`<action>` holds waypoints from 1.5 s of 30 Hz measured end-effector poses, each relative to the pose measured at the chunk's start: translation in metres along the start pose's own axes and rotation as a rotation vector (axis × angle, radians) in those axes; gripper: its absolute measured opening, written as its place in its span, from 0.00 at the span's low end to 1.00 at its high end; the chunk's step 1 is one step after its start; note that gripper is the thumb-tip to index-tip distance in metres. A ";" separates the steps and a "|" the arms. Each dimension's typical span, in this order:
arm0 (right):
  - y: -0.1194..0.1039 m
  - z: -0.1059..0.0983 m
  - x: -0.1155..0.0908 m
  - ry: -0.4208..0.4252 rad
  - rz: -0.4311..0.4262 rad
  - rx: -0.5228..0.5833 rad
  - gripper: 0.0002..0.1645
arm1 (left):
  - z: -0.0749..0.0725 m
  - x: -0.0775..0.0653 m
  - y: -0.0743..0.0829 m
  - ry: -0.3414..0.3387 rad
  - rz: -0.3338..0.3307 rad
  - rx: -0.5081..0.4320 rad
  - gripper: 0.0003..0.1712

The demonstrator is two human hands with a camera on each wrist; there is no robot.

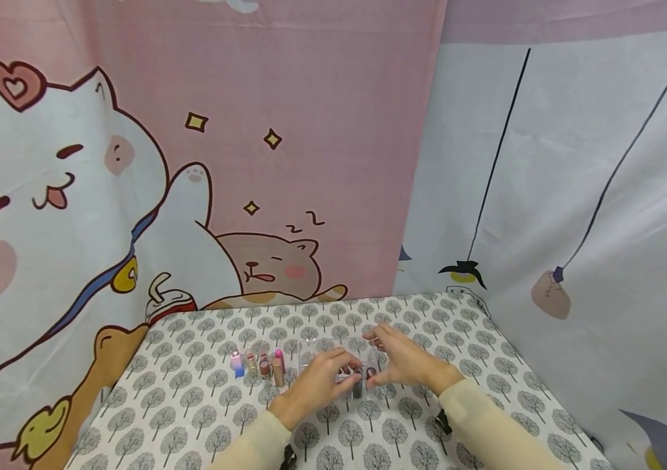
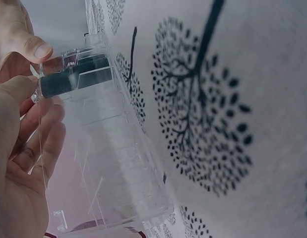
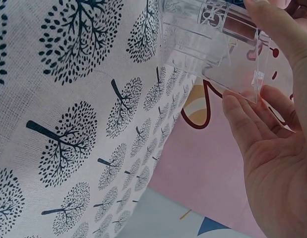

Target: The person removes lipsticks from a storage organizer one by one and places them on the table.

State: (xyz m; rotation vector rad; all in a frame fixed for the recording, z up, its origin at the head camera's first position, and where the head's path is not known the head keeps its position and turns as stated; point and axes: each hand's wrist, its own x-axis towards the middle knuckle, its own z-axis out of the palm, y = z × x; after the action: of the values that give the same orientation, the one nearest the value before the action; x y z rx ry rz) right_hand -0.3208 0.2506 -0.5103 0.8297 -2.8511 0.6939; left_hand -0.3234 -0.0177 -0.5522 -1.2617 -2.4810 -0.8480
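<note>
A clear plastic organizer box point(image 1: 308, 351) with compartments stands on the table in front of me. In its near right part stand a dark lipstick tube point(image 2: 76, 78) and, beside it, a tube with a brown-red body point(image 3: 238, 26). My left hand point(image 1: 323, 378) pinches the upper end of the dark tube, its other fingers spread behind the box's edge in the left wrist view. My right hand point(image 1: 406, 360) holds the right end of the box, thumb by the brown-red tube and fingers point(image 3: 241, 116) at the far corner.
To the left of the box stand several cosmetics, among them a pink-and-blue tube point(image 1: 237, 364), a bright pink tube point(image 1: 279, 356) and a gold-toned tube point(image 1: 277, 375). A tree-patterned cloth point(image 1: 210, 418) covers the table. Printed curtains point(image 1: 333, 163) hang behind and to the sides.
</note>
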 end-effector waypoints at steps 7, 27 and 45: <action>0.004 0.004 -0.001 0.011 -0.005 -0.001 0.63 | 0.001 -0.001 -0.002 0.039 0.033 -0.005 0.15; 0.009 0.008 0.001 0.001 0.004 0.015 0.65 | -0.005 0.001 -0.004 0.229 0.209 0.006 0.14; 0.005 0.006 0.001 0.007 -0.007 0.010 0.62 | -0.022 0.001 0.001 0.317 0.248 -0.017 0.16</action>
State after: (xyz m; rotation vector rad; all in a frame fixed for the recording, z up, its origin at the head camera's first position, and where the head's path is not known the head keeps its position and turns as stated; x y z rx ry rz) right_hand -0.3238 0.2516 -0.5173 0.8361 -2.8399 0.7088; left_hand -0.3246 -0.0292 -0.5334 -1.2928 -2.0283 -0.9237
